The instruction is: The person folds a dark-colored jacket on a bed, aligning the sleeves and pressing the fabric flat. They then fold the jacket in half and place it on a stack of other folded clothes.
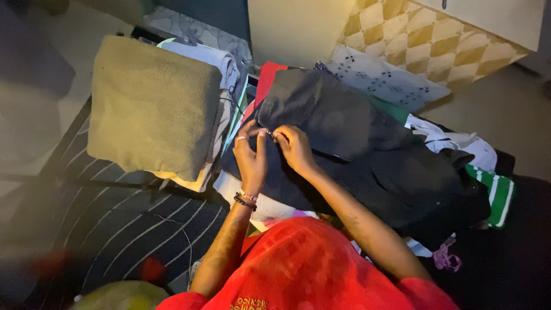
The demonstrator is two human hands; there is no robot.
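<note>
— Hands? Left hand (251, 154), right hand (294, 148): fingers (279, 136) of both pinched together on a fold of the black garment (344, 132).

— Garment's place? Atop a clothes heap, beside a folded olive blanket (152, 103); striped rug (115, 218) below, green striped cloth (496, 192) at right.

You're looking down into a dim room, lit unevenly, brightest toward the top. Under everything lies a dark rug with thin pale stripes (132, 212), running off into shadow at the lower left. At the upper right stands a piece of furniture covered in a cream-and-gold diamond pattern (436, 40), with a plain pale panel (298, 26) just beside it. Bare beige floor (499, 103) shows on the right.
</note>
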